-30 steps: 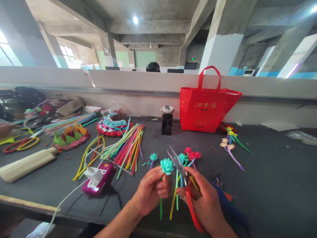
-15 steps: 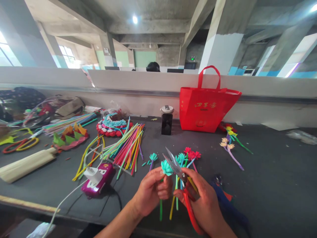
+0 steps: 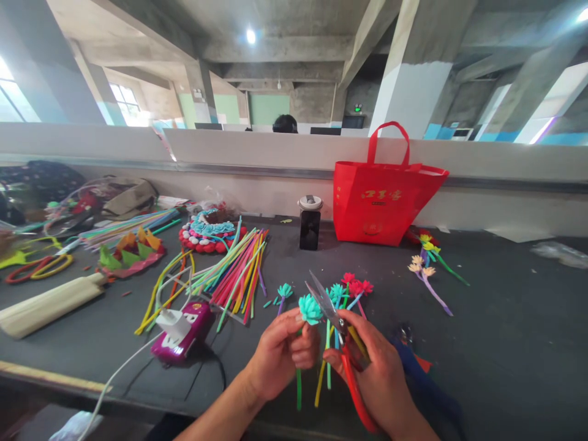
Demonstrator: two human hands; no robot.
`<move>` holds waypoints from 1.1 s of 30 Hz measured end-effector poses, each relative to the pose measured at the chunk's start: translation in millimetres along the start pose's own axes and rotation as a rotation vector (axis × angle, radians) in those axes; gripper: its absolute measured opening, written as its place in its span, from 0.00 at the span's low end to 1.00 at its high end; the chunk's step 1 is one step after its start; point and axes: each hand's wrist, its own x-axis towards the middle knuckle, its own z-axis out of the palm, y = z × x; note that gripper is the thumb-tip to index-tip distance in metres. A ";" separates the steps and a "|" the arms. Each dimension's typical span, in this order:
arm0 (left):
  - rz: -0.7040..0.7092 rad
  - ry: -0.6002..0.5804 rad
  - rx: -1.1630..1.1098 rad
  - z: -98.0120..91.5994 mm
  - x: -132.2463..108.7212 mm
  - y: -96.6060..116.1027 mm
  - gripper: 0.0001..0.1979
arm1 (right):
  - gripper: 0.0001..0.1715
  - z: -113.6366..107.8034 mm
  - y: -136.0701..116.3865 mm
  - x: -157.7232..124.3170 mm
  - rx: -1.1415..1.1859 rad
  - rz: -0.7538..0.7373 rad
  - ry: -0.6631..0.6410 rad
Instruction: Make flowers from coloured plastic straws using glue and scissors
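Between thumb and fingers, my left hand point(image 3: 287, 349) pinches a turquoise pipe-cleaner flower point(image 3: 310, 310) just under its head; a green stem shows below the hand. My right hand point(image 3: 374, 361) is closed around the red handles of a pair of scissors point(image 3: 353, 392). Their blades point up and to the left, slightly parted, beside the flower's right edge. Behind the scissors lie more turquoise flowers point(image 3: 337, 293) and red flowers point(image 3: 358, 286), their stems partly hidden by my hands. Another turquoise flower point(image 3: 285, 291) lies to the left near small turquoise clippings point(image 3: 268, 304).
Left of my hands lie a bundle of coloured pipe cleaners point(image 3: 239, 275) and a purple power strip point(image 3: 184, 335) with a white plug and cable. A phone point(image 3: 310, 230) and a red bag point(image 3: 383, 202) stand at the back. Finished flowers point(image 3: 429, 275) lie at right.
The scissor blades have shifted slightly right and come closer together, off the front of the flower head. My left hand stays almost still.
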 end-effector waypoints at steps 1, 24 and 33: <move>0.000 0.001 -0.002 0.2 0.1 0.0 0.14 | 0.24 0.2 0.3 0.1 0.004 -0.004 0.000; -0.017 -0.002 -0.008 -0.6 -0.1 -2.0 0.12 | 0.21 -0.2 -3.0 -4.2 0.038 0.015 -0.050; -0.031 0.001 0.003 2.5 -1.8 -1.6 0.13 | 0.20 4.2 -6.7 -6.0 -0.031 -0.056 0.084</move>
